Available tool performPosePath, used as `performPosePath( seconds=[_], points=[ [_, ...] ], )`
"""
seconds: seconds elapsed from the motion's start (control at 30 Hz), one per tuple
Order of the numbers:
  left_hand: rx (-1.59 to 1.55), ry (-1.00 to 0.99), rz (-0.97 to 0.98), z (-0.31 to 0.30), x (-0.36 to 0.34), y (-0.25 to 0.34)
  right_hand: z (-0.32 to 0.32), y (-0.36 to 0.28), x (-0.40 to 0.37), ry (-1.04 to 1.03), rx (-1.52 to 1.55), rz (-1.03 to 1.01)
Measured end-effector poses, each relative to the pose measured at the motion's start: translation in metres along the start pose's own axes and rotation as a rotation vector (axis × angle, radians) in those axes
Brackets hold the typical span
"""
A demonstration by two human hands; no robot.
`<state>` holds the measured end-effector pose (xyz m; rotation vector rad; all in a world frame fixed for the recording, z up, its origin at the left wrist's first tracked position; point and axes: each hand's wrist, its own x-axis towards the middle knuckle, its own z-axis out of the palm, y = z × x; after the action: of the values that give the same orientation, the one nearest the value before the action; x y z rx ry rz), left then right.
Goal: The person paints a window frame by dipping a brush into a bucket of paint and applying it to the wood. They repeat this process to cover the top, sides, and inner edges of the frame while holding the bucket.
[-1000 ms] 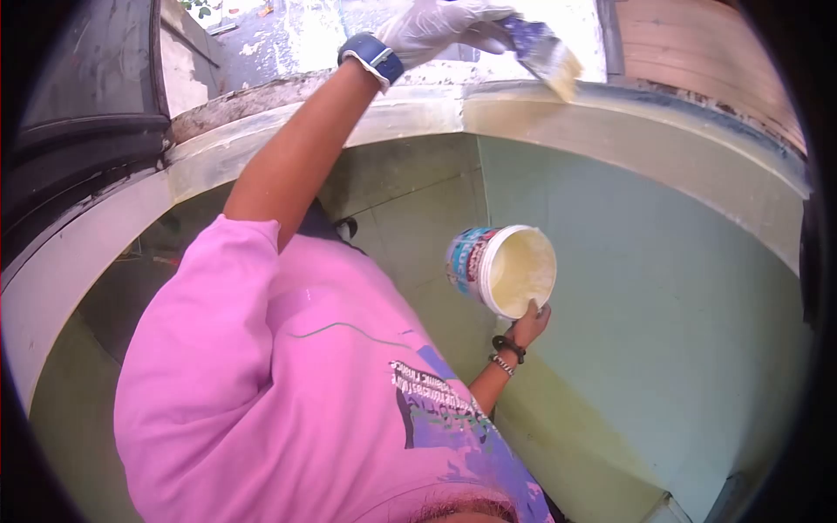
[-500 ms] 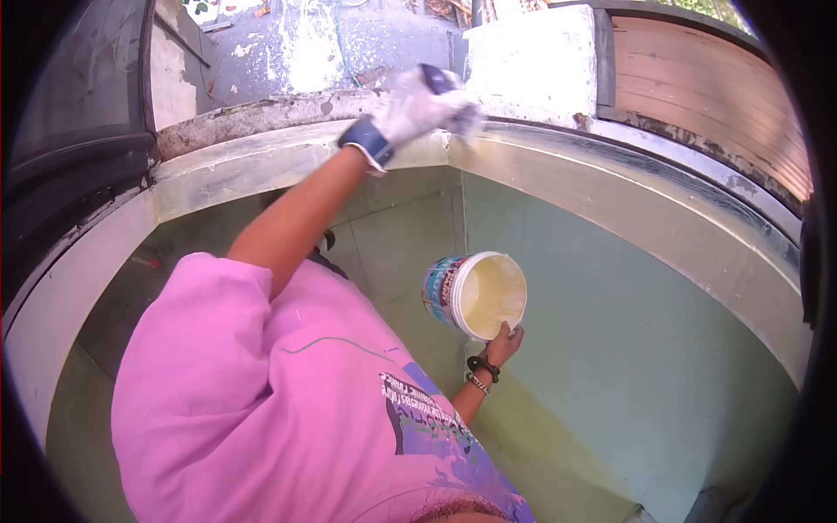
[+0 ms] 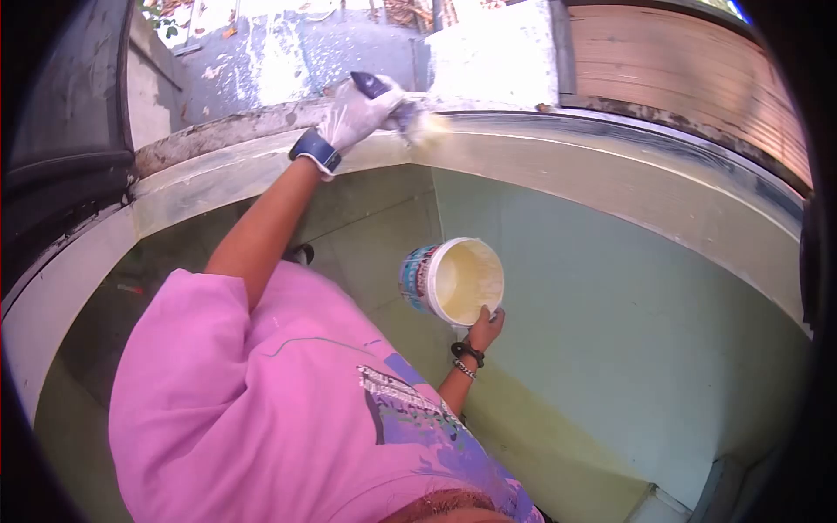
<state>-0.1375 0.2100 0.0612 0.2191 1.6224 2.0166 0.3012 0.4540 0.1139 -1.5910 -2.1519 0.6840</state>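
Note:
My left hand, in a white glove with a dark blue cuff, is closed round a paintbrush. The dark handle end sticks up above the fist, and the pale, motion-blurred bristles overlap the corner of the cream-painted ledge. Lower down, my right hand is bare, with bracelets at the wrist, and grips the near rim of a small paint bucket. The bucket leans with its mouth facing me, showing pale yellow paint inside. My thumb rests over its rim, while the other fingers are partly hidden.
Beyond the ledge lies a paint-spattered grey surface beside a white block. Slatted wood panelling stands at upper right, a dark frame at left. A pale green surface spreads below the ledge.
The view has shifted, so the ledge and bucket appear farther left. My left hand has moved left and slightly down with the brush, whose bristles show more plainly. The right hand keeps its hold.

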Motion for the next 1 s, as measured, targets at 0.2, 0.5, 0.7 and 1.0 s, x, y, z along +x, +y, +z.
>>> performPosePath(
  seconds=[0.2,0.5,0.7,1.0],
  points=[
    [-0.137,-0.236,0.266,0.018,0.013,0.082,0.004,-0.005,-0.009,0.012,-0.027,-0.029],
    [-0.501,-0.706,0.714,0.052,0.070,0.185,-0.002,0.000,-0.022,0.071,-0.027,0.075],
    [-0.202,-0.625,0.530,-0.007,0.076,0.142,-0.011,0.029,-0.022,0.096,-0.215,-0.007],
    [-0.533,-1.115,1.080,0.088,0.102,0.306,-0.006,0.023,-0.026,0.166,-0.182,0.054]
  ],
)
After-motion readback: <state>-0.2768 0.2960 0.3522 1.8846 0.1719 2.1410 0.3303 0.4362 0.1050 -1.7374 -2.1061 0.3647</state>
